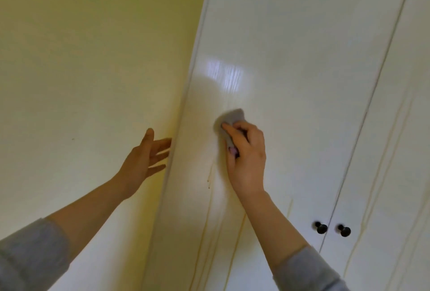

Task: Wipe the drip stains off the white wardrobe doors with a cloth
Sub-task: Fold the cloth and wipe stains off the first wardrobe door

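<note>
Position: grey cloth (232,118) sits bunched against the left wardrobe door (290,58), well up and to the left of the black knobs (321,228). Right hand (246,155) grips it, fingers curled round the lower part, forefinger laid across the front, pressing it to the panel. Upper part of the cloth sticks out above the fingertips. Forearm rises from below, left of the knobs; grey sleeve at the elbow.

Left hand (144,160) is further left of the knobs, holding nothing, fingers straight and spread. Its fingertips reach the wardrobe's outer edge; contact there cannot be told. Behind it, yellow wall (81,58).

Drip stains (235,244): yellowish-brown streaks run down the left door below the right hand, left of the knobs and level with them. Small brown drops just left of the right wrist. Fainter streak directly above the cloth. More long streaks on the right wardrobe door (407,128), right of the knobs.

Knobs flank the seam between both doors, one each side.
</note>
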{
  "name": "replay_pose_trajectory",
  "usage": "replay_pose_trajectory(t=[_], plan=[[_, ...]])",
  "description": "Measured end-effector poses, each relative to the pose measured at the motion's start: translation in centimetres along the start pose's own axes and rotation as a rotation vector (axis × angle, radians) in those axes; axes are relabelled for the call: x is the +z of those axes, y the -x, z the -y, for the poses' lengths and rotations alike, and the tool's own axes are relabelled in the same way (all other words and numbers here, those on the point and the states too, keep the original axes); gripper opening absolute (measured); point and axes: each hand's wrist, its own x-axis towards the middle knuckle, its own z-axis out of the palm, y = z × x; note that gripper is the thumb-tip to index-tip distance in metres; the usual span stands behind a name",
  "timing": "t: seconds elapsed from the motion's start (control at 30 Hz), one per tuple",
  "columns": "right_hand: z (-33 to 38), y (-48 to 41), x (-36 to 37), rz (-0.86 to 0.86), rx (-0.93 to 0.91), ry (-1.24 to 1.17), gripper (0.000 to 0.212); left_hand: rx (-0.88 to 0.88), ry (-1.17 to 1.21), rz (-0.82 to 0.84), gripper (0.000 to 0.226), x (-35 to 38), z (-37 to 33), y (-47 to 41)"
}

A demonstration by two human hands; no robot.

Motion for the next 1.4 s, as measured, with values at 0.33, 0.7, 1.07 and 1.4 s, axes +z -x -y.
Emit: replay_pose_trajectory(t=[0.33, 0.7, 1.07, 1.4], plan=[[4.0, 8.6, 6.2, 0.226, -0.162, -0.045, 0.039, -0.126, -0.11, -0.11, 0.056, -6.6, 4.2, 2.2], [2.1, 5.4, 1.3, 0.018, 0.021, 0.069, 0.045, -0.077, -0.159, -0.022, 0.063, -4.8, 5.8, 3.0], [1.0, 14.9, 2.4, 0.314, -0.115, 0.008, 0.027, 0.033, -0.267, -0.039, 0.101, -0.4, 5.0, 2.2], [-1.4, 6.4, -3.4, 0.01, 0.098, 0.062, 0.049, 0.099, -0.335, -0.121, 0.113, 4.0, 4.3, 0.7]])
